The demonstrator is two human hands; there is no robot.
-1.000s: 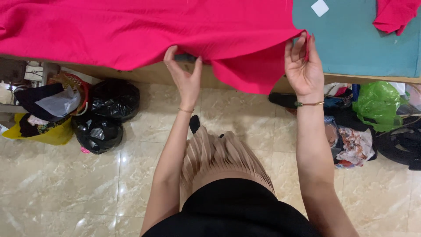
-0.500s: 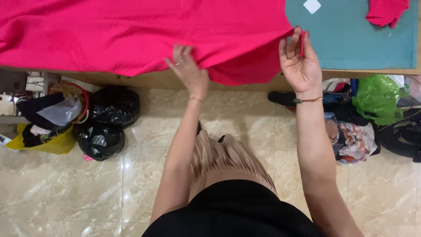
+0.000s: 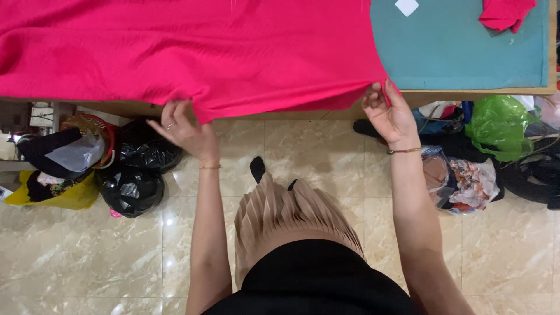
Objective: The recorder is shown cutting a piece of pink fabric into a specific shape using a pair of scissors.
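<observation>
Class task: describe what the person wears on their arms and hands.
Both forearms are bare, with no sleeves showing. The left hand has a ring on one finger and a thin gold chain bracelet at the wrist. The right hand has a thin gold bracelet too.

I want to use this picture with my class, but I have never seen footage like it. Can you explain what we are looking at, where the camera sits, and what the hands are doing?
There is no machine here. A person wears a camera on the head, so the one view looks straight down past their arms to the floor. A large pink cloth is spread over a table with a teal top, its near edge hanging over the front. The left hand grips that hanging edge; the right hand pinches the cloth's corner. A small pink piece and a white tag lie farther back. Black bags and a green bag sit on the floor.
</observation>
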